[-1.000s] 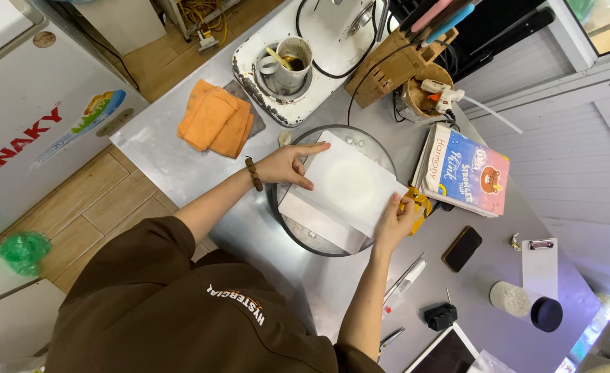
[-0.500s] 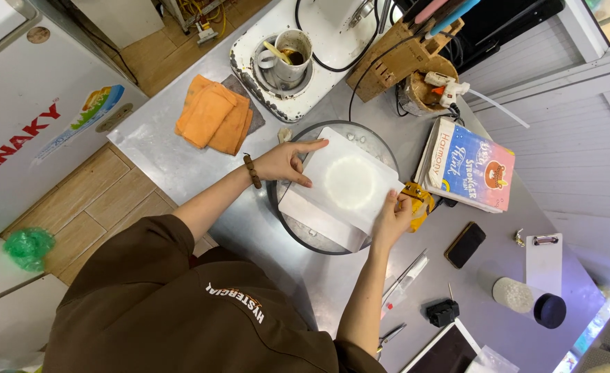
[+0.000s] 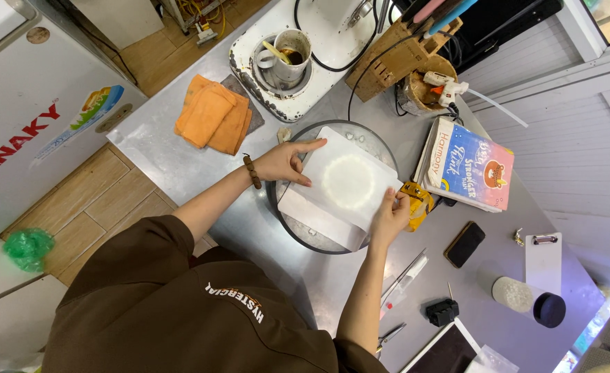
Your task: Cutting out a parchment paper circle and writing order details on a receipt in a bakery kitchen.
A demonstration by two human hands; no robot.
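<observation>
A white sheet of paper (image 3: 339,190) lies across a round glass turntable (image 3: 298,231) on the steel counter. My left hand (image 3: 284,162) rests with fingers spread on the sheet's left edge; a bead bracelet sits on that wrist. My right hand (image 3: 390,215) pinches the sheet's right edge near a yellow object (image 3: 419,200). A bright round patch shows in the middle of the paper.
Orange cloths (image 3: 212,114) lie at the upper left, beside a white appliance with a cup (image 3: 288,48). A wooden knife block (image 3: 388,59), a book (image 3: 467,166), a black phone (image 3: 464,244), scissors (image 3: 391,336) and small jars (image 3: 526,300) crowd the right side. A white freezer (image 3: 29,131) stands at left.
Both hands stay on the paper; the sheet has shifted slightly on the turntable, and my right hand has slid a little along the right edge.
</observation>
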